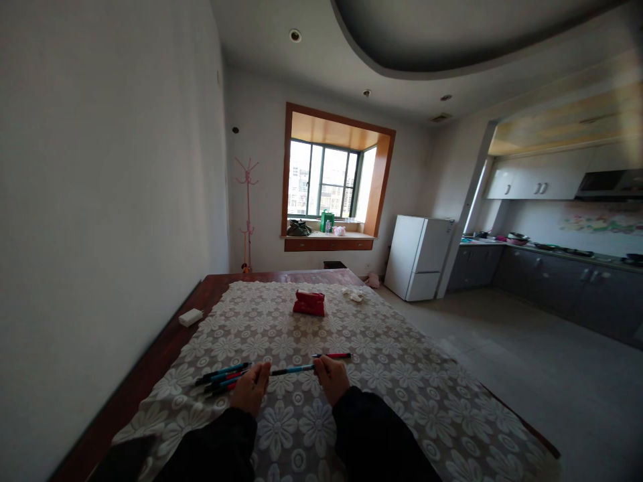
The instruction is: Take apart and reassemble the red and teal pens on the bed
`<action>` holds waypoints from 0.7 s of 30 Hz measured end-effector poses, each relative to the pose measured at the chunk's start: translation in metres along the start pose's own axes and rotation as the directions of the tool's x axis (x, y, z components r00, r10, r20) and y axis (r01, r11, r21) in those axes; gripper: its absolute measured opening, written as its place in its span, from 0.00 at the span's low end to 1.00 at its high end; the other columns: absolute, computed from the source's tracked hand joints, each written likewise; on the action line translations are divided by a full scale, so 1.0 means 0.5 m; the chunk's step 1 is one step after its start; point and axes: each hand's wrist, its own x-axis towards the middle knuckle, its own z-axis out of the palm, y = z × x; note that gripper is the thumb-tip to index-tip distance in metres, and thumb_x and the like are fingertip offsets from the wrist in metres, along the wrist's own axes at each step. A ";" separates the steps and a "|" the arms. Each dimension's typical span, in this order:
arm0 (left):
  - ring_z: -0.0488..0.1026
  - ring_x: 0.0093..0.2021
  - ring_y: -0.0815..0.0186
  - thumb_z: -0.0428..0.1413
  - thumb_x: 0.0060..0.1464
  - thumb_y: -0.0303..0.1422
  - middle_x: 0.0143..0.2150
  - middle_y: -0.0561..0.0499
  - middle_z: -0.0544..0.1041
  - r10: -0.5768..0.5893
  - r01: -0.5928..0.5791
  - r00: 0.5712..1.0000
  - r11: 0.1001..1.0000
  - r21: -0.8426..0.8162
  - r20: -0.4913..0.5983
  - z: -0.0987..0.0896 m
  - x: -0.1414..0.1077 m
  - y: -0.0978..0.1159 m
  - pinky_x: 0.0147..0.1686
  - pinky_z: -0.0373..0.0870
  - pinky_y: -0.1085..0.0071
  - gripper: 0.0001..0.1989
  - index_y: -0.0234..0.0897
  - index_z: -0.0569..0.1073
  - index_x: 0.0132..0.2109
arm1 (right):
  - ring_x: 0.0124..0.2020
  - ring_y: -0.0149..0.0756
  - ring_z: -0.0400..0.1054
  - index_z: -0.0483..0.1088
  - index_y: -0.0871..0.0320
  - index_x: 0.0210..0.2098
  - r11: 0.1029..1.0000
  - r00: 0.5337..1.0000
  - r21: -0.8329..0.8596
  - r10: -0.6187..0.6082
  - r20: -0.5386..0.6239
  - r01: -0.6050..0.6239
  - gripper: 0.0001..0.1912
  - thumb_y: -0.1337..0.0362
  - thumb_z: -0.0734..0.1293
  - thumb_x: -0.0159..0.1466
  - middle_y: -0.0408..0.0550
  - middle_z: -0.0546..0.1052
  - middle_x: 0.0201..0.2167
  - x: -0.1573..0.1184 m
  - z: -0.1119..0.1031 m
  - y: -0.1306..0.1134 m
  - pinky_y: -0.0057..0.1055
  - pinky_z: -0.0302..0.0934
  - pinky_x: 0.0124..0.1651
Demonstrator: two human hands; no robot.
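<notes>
A blue and black pen [292, 369] is stretched level between my two hands, over the flowered tablecloth [278, 428]. My left hand [252, 387] pinches its black end, and my right hand [330, 377] pinches the other end. Beside my left hand lies a bunch of several pens [221, 377], blue, black and red, partly hidden behind that hand. Just beyond my right hand, a red pen [339, 355] rests on the cloth, its left part close to my fingers.
Farther up the table stands a red pouch [309, 303], with crumpled white tissue [353, 294] to its right. A small white box [191, 317] sits on the bare wooden edge at left, near the wall. Beyond are a white fridge [416, 258] and a coat stand [248, 214].
</notes>
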 end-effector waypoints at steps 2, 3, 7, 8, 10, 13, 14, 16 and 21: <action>0.63 0.20 0.69 0.40 0.56 0.50 0.18 0.57 0.63 0.035 -0.035 0.999 0.999 -0.011 -0.021 -0.001 -0.001 0.001 0.25 0.59 0.73 0.21 0.40 0.60 0.25 | 0.19 0.30 0.61 0.66 0.58 0.22 1.000 1.000 -0.008 -0.004 0.006 0.005 0.27 0.48 0.53 0.67 0.43 0.66 0.15 -0.001 0.000 -0.003 0.23 0.49 0.22; 0.63 0.21 0.69 0.41 0.56 0.49 0.19 0.57 0.64 0.052 -0.052 0.998 0.998 -0.020 -0.028 -0.001 -0.001 0.001 0.26 0.59 0.73 0.20 0.40 0.61 0.26 | 0.19 0.30 0.61 0.67 0.58 0.22 1.000 1.000 -0.013 -0.007 0.008 0.007 0.27 0.48 0.53 0.67 0.43 0.66 0.15 -0.001 0.000 -0.004 0.24 0.49 0.22; 0.64 0.21 0.68 0.41 0.56 0.50 0.20 0.57 0.66 0.036 -0.039 0.999 0.995 -0.095 -0.030 0.002 -0.002 0.000 0.24 0.60 0.72 0.18 0.41 0.62 0.32 | 0.18 0.30 0.61 0.67 0.58 0.22 0.999 1.000 -0.031 -0.019 0.010 0.020 0.27 0.49 0.53 0.67 0.42 0.66 0.15 -0.001 0.001 -0.007 0.24 0.49 0.23; 0.64 0.21 0.67 0.40 0.57 0.50 0.20 0.57 0.65 0.021 -0.024 0.999 0.995 -0.096 -0.028 0.002 -0.001 0.000 0.23 0.60 0.72 0.19 0.41 0.62 0.32 | 0.18 0.30 0.61 0.66 0.58 0.22 0.999 1.000 -0.034 -0.022 0.008 0.023 0.26 0.49 0.53 0.67 0.42 0.66 0.15 -0.001 0.001 -0.007 0.24 0.49 0.23; 0.65 0.22 0.67 0.39 0.57 0.49 0.20 0.56 0.65 0.002 -0.003 1.000 0.999 -0.051 -0.017 0.002 -0.001 0.000 0.25 0.60 0.72 0.20 0.41 0.62 0.29 | 0.19 0.29 0.61 0.66 0.59 0.22 0.999 1.000 -0.033 -0.027 0.002 0.027 0.26 0.49 0.53 0.67 0.42 0.66 0.15 0.000 0.001 -0.007 0.24 0.50 0.24; 0.67 0.24 0.66 0.38 0.58 0.48 0.20 0.55 0.66 0.002 -0.005 1.000 0.998 0.069 0.031 -0.002 -0.001 0.002 0.27 0.59 0.72 0.21 0.40 0.62 0.26 | 0.19 0.29 0.61 0.67 0.59 0.23 0.999 0.999 -0.025 -0.031 -0.007 0.031 0.26 0.49 0.53 0.67 0.42 0.66 0.16 0.001 0.001 -0.006 0.24 0.50 0.24; 0.66 0.24 0.66 0.37 0.59 0.48 0.20 0.54 0.66 -0.006 0.000 0.999 0.994 0.108 0.053 -0.003 -0.001 0.003 0.27 0.58 0.72 0.22 0.40 0.62 0.24 | 0.19 0.29 0.61 0.67 0.59 0.23 0.999 0.999 -0.022 -0.031 -0.009 0.031 0.26 0.49 0.53 0.67 0.42 0.66 0.16 0.001 0.001 -0.006 0.23 0.50 0.24; 0.66 0.23 0.67 0.36 0.59 0.47 0.19 0.54 0.65 -0.024 0.008 0.996 0.984 0.176 0.085 -0.005 -0.002 0.005 0.27 0.57 0.72 0.24 0.39 0.60 0.22 | 0.19 0.29 0.61 0.67 0.59 0.23 0.999 1.000 -0.016 -0.029 -0.010 0.028 0.26 0.49 0.53 0.67 0.42 0.67 0.16 0.001 0.001 -0.007 0.23 0.50 0.24; 0.66 0.25 0.66 0.39 0.58 0.47 0.20 0.54 0.67 0.014 -0.020 0.999 0.986 0.165 0.040 -0.009 -0.005 0.013 0.28 0.57 0.72 0.23 0.40 0.61 0.22 | 0.19 0.29 0.61 0.67 0.59 0.23 0.999 0.999 -0.014 -0.041 -0.002 0.041 0.26 0.49 0.53 0.67 0.42 0.67 0.16 -0.001 -0.003 -0.018 0.23 0.50 0.24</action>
